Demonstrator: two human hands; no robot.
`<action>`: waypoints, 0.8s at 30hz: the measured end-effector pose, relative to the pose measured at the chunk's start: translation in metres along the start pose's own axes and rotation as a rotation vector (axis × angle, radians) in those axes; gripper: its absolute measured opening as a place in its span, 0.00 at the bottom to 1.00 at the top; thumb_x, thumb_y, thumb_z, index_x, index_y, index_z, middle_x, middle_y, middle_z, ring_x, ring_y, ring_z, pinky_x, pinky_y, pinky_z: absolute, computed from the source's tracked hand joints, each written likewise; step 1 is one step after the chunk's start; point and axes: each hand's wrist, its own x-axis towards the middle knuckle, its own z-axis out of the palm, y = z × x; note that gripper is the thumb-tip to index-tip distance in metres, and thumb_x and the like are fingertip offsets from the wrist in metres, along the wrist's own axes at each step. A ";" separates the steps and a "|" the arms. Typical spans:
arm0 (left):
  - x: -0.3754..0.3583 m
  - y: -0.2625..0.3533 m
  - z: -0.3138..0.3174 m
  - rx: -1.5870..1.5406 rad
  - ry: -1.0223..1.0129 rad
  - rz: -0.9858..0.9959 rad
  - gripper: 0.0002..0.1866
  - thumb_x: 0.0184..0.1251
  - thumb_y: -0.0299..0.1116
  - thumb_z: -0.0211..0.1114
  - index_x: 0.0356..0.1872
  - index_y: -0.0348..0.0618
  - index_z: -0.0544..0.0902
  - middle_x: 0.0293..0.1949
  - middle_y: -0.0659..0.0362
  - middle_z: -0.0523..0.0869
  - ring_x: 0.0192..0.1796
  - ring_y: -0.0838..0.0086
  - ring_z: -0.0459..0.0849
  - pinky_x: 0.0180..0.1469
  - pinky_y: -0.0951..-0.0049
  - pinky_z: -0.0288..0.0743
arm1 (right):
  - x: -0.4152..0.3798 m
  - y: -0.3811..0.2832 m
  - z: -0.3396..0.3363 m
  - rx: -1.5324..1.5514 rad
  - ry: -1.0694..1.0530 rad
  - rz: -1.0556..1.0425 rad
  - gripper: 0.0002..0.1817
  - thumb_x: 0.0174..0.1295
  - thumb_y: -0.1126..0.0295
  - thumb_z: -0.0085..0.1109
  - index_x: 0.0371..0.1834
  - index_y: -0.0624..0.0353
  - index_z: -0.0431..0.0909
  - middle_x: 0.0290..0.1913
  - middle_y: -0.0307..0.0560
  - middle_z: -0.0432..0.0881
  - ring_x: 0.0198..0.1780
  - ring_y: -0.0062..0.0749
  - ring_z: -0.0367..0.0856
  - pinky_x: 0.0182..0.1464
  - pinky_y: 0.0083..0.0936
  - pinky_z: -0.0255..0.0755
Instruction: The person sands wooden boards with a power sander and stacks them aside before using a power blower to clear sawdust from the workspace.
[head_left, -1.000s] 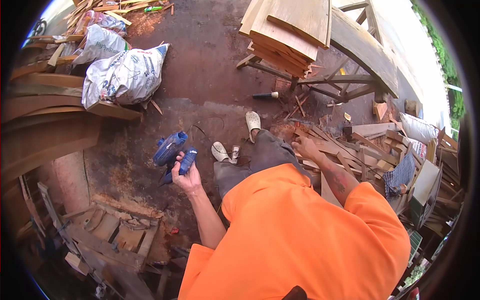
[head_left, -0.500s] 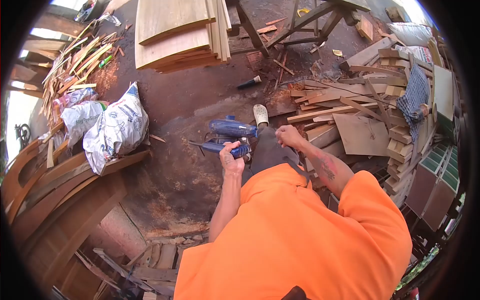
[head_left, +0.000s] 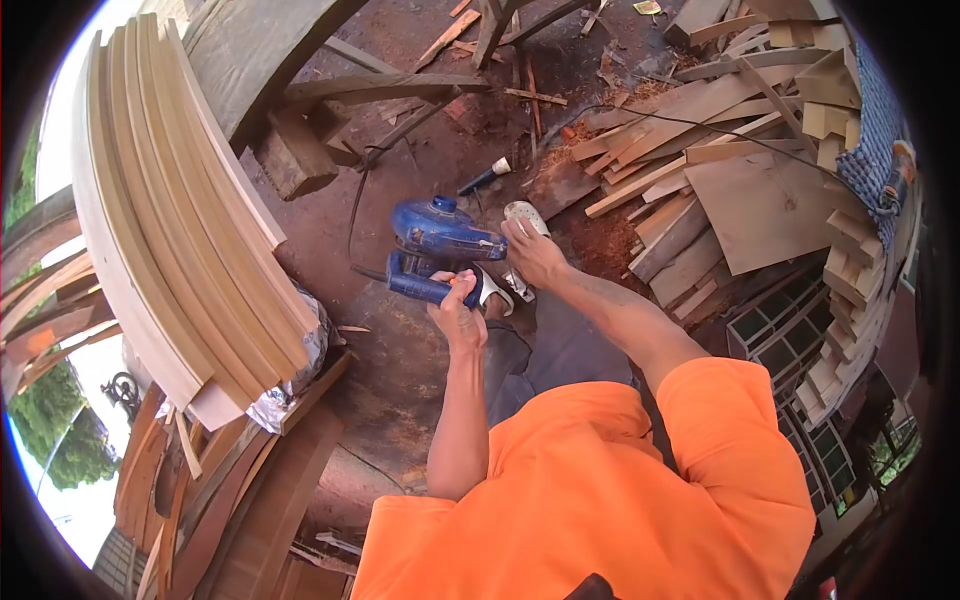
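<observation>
A blue corded power tool [head_left: 445, 235] hangs in front of my legs above the dirt floor. It has a rounded motor housing with a round cap and a loop-like rear handle. My left hand [head_left: 458, 310] is closed around that handle from below. At the right end of the housing, my right hand [head_left: 535, 255] has its fingers curled against the tool; the fingertips are partly hidden. A pale metal part shows below the housing, close to my feet. The cord [head_left: 354, 220] leaves on the left side and curves up toward the wooden trestle.
A stack of curved boards [head_left: 180, 220] stands at left, next to a wooden bench [head_left: 275, 55]. Scrap planks [head_left: 690, 130] and a flat panel [head_left: 755, 205] lie piled at right. A dark-handled tool [head_left: 485, 176] lies on the floor beyond my light clog [head_left: 525, 212].
My right hand has moved left to the power tool's end. The tool has turned and is held a little higher. My view has shifted, bringing the board stack to the left.
</observation>
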 end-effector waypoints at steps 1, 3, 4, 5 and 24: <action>0.021 -0.012 -0.004 0.042 0.002 0.009 0.15 0.46 0.14 0.63 0.36 0.39 0.73 0.33 0.54 0.83 0.38 0.70 0.82 0.50 0.73 0.74 | 0.005 0.004 0.000 0.048 0.028 0.057 0.24 0.65 0.60 0.45 0.60 0.61 0.74 0.69 0.61 0.66 0.73 0.52 0.58 0.74 0.49 0.45; 0.063 -0.031 -0.010 0.041 0.052 -0.041 0.14 0.47 0.14 0.62 0.35 0.39 0.74 0.32 0.56 0.80 0.38 0.68 0.82 0.52 0.71 0.74 | 0.017 0.013 0.026 0.174 0.139 0.098 0.21 0.60 0.64 0.49 0.54 0.63 0.76 0.65 0.63 0.69 0.72 0.52 0.59 0.75 0.46 0.46; 0.083 -0.042 -0.019 0.042 0.081 -0.070 0.13 0.47 0.15 0.62 0.35 0.39 0.74 0.32 0.57 0.79 0.39 0.67 0.82 0.53 0.70 0.74 | 0.024 0.018 0.049 0.279 0.151 0.026 0.19 0.60 0.65 0.50 0.51 0.63 0.77 0.62 0.61 0.71 0.70 0.52 0.61 0.74 0.46 0.48; 0.105 -0.053 -0.029 -0.028 0.041 -0.095 0.12 0.48 0.15 0.62 0.34 0.39 0.74 0.32 0.57 0.80 0.40 0.66 0.83 0.55 0.68 0.75 | 0.031 0.024 0.075 0.382 0.164 -0.048 0.17 0.59 0.66 0.50 0.49 0.63 0.79 0.60 0.59 0.74 0.68 0.51 0.63 0.73 0.46 0.50; 0.190 -0.122 -0.280 -0.655 0.472 -0.241 0.08 0.62 0.31 0.66 0.29 0.37 0.80 0.29 0.56 0.84 0.46 0.61 0.86 0.62 0.51 0.69 | 0.278 0.075 0.369 -0.062 -0.215 0.328 0.14 0.62 0.64 0.54 0.50 0.55 0.77 0.49 0.46 0.78 0.54 0.40 0.73 0.58 0.37 0.63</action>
